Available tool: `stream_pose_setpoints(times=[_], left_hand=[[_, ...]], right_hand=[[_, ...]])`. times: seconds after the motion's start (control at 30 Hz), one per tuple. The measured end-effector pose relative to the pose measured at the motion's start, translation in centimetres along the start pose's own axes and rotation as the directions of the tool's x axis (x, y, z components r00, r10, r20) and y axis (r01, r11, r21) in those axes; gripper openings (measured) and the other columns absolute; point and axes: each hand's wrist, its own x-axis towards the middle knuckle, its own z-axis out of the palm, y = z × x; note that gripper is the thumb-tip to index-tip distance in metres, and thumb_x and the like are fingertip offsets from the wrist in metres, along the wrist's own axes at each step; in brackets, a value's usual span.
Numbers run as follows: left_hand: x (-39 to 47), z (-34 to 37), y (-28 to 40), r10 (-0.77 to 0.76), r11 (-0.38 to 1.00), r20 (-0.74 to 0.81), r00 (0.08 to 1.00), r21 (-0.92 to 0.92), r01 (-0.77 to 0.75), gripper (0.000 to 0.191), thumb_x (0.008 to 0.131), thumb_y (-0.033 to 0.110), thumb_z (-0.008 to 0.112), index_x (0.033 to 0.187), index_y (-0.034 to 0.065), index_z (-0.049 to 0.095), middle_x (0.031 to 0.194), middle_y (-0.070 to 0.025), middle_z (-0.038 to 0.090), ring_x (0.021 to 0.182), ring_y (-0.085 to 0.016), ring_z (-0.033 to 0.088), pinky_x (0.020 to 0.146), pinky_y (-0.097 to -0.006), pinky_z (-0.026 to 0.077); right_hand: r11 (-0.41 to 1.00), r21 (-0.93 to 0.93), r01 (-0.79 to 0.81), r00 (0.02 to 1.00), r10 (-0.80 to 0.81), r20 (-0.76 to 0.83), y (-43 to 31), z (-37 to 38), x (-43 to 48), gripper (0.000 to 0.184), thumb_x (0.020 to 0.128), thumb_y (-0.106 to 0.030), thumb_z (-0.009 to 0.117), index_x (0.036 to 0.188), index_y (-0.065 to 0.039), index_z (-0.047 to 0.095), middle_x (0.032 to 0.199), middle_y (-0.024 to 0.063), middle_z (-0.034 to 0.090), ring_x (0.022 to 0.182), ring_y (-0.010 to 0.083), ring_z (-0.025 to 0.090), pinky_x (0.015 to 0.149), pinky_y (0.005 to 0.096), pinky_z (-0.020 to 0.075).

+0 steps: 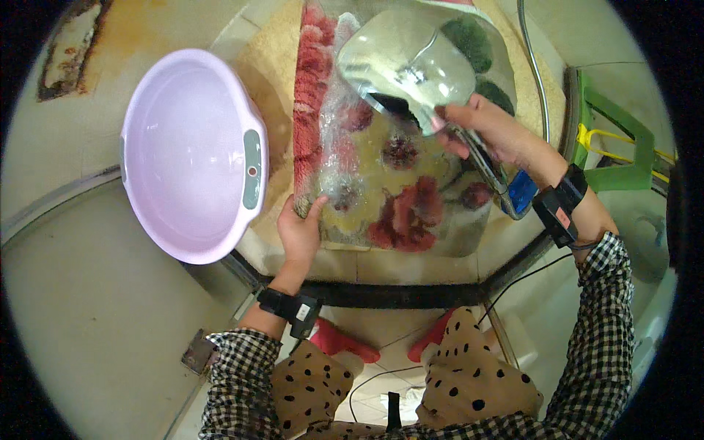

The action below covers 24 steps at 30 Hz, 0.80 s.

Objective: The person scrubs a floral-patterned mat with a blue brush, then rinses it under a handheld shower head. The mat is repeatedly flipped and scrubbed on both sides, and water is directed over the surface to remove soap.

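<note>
A wet floor mat [407,209] with red flowers and dark green leaves lies before me. Along its left side runs a raised, crumpled red strip [309,104]. My left hand [300,223] pinches the mat's near left corner between thumb and fingers. In my right hand [484,129] is the handle of a wide, shiny shower head [407,69], held above the mat's upper part. A flexible metal shower hose [484,168] hangs from that handle. White froth or water streaks the mat beside the red strip. The shower head covers part of the pattern.
A lilac plastic basin [250,104] with grey grips stands at the left. Under my right forearm is a blue object [521,191], partly hidden. A green plastic frame [619,179] with a yellow item [584,136] is at the right. A dark raised sill [396,295] separates my feet from the mat.
</note>
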Motion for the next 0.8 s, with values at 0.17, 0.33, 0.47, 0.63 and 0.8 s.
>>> stream_pose_setpoints(times=[0.17, 0.33, 0.47, 0.63, 0.8], left_hand=[[1.2, 0.9, 2.2, -0.052, 0.994, -0.107, 0.993, -0.102, 0.042, 0.030, 0.087, 0.017, 0.076, 0.106, -0.0040, 0.067, 0.095, -0.0145, 0.072, 0.085, -0.020, 0.066, 0.080, -0.0331, 0.051], [2.4, 2.5, 7.1, -0.002, 0.952, -0.082, 0.997, -0.305, -0.023, 0.026, 0.089, 0.016, 0.073, 0.107, -0.0028, 0.068, 0.097, -0.0139, 0.072, 0.085, -0.019, 0.065, 0.079, -0.0335, 0.051], [2.7, 0.0, 11.5, 0.204, 0.974, -0.057, 0.977, -0.083, -0.209, 0.030, 0.091, 0.023, 0.072, 0.107, -0.0023, 0.068, 0.091, -0.0152, 0.073, 0.079, -0.020, 0.067, 0.075, -0.0348, 0.051], [2.8, -3.3, 16.1, 0.384, 0.902, -0.149, 0.911, -0.153, -0.405, 0.034, 0.092, 0.025, 0.071, 0.113, -0.0008, 0.067, 0.089, -0.0167, 0.073, 0.078, -0.022, 0.069, 0.075, -0.0357, 0.052], [5.3, -4.0, 19.4, 0.411, 0.854, -0.286, 0.865, -0.212, -0.476, 0.030, 0.096, 0.022, 0.066, 0.112, -0.0032, 0.066, 0.101, -0.0114, 0.072, 0.091, -0.016, 0.066, 0.081, -0.0314, 0.052]], right_hand=[[0.895, 0.387, 0.220, 0.957, -0.121, -0.264, -1.9, -1.3, 0.3, 0.045, 0.097, -0.054, 0.056, 0.117, -0.013, 0.058, 0.084, 0.0088, 0.062, 0.053, 0.0120, 0.054, 0.066, 0.0286, 0.0499], [0.835, 0.445, 0.325, 0.931, -0.201, -0.304, -2.6, 1.0, -0.6, 0.047, 0.095, -0.057, 0.058, 0.123, -0.020, 0.052, 0.086, 0.0119, 0.061, 0.055, 0.0151, 0.055, 0.073, 0.0329, 0.0550], [0.823, 0.455, 0.341, 0.906, -0.161, -0.391, -1.1, 5.6, -1.2, 0.050, 0.094, -0.057, 0.059, 0.121, -0.014, 0.053, 0.085, 0.0114, 0.062, 0.060, 0.0160, 0.060, 0.064, 0.0277, 0.0539], [0.822, 0.367, 0.437, 0.886, -0.321, -0.336, 0.3, 8.0, -2.4, 0.050, 0.097, -0.056, 0.054, 0.115, -0.009, 0.060, 0.091, 0.0074, 0.065, 0.066, 0.0141, 0.056, 0.063, 0.0283, 0.0497], [0.858, 0.268, 0.437, 0.821, -0.259, -0.509, -0.8, 5.6, -4.3, 0.052, 0.095, -0.061, 0.054, 0.111, -0.012, 0.060, 0.084, 0.0067, 0.063, 0.058, 0.0113, 0.052, 0.058, 0.0254, 0.0476]])
